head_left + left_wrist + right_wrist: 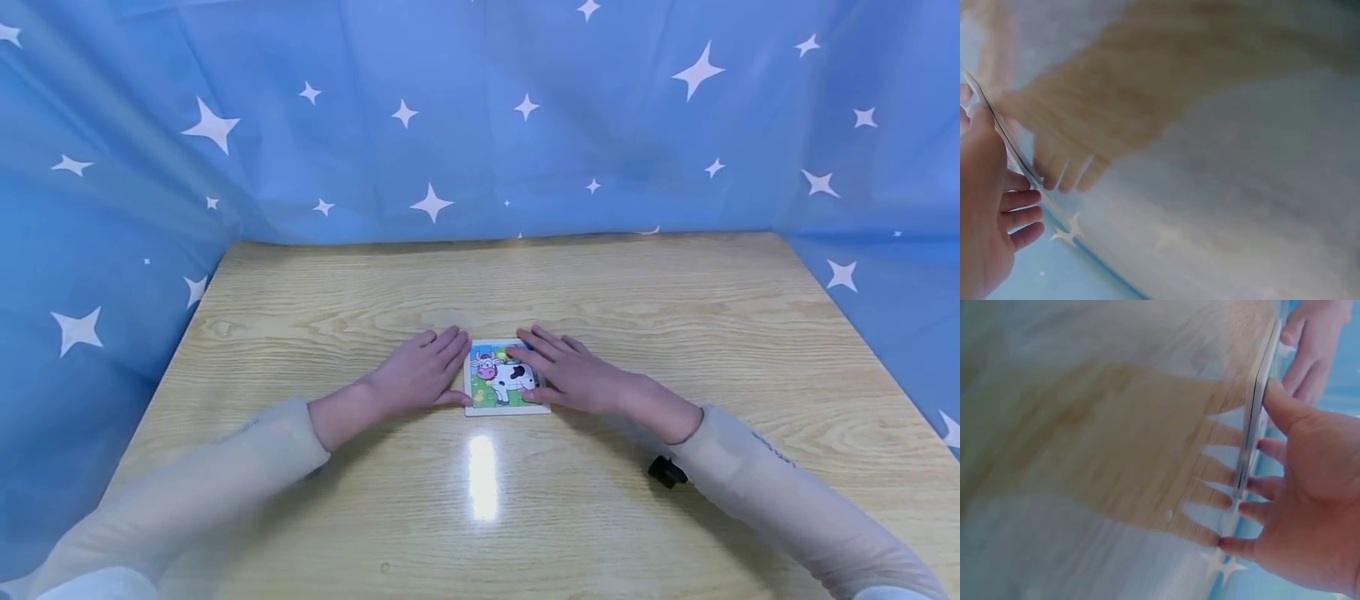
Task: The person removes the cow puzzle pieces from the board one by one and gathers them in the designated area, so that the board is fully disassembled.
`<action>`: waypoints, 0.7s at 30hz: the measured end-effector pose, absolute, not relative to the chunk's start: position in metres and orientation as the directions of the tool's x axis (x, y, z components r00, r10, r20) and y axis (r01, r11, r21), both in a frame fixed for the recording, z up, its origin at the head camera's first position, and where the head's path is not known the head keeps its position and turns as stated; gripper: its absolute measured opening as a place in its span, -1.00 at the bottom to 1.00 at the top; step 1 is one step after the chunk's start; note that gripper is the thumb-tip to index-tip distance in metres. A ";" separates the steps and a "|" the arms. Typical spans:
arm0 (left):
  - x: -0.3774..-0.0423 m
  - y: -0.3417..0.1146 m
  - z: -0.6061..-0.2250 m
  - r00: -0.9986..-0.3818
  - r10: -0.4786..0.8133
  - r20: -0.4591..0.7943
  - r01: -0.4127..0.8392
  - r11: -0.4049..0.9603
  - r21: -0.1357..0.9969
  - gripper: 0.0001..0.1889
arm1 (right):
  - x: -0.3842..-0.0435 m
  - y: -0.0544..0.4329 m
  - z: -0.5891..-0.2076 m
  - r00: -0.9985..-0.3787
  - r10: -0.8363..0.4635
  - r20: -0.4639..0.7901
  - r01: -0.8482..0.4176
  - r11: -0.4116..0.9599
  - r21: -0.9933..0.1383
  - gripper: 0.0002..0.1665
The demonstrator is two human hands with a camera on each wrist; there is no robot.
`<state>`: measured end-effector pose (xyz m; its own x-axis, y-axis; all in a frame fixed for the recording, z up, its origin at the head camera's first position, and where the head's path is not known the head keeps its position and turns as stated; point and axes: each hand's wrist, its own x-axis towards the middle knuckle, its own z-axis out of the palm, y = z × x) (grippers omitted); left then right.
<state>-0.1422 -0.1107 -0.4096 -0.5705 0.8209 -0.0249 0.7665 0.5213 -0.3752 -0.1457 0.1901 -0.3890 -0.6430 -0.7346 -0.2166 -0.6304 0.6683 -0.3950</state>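
Note:
A small square cow picture puzzle (492, 390) in a white frame lies flat on the table, with a spotted cow on green and blue. My left hand (420, 367) rests along its left edge, fingers straight and together, thumb at the lower left corner. Over the puzzle's right side spreads my right hand (581, 375); its thumb and some fingers touch the surface and hide part of the picture. The right wrist view shows the puzzle edge-on, with the right hand's fingers (1269, 487) fanned beside it. In the left wrist view the puzzle's edge (1007, 134) stands between the hands.
The wood-grain table (360, 500) extends around the puzzle, with a bright light reflection in front of it. A blue curtain (480, 158) with white stars surrounds the back and sides. A small black object (666, 472) shows beneath the right forearm.

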 end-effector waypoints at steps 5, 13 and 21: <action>-0.137 -0.105 -0.404 -0.645 0.750 -0.147 0.764 0.633 -0.122 0.00 | -0.145 0.191 -0.390 -0.645 -0.736 -0.205 -0.637 0.666 -0.388 -0.18; -0.131 -0.105 -0.401 -0.693 0.693 -0.197 0.663 0.721 0.202 0.05 | -0.147 0.192 -0.391 -0.648 -0.735 -0.198 -0.637 0.666 -0.389 -0.18; -0.131 -0.109 -0.402 -0.695 0.689 -0.205 0.631 0.721 0.287 0.04 | -0.149 0.191 -0.388 -0.631 -0.740 -0.234 -0.629 0.664 -0.404 -0.18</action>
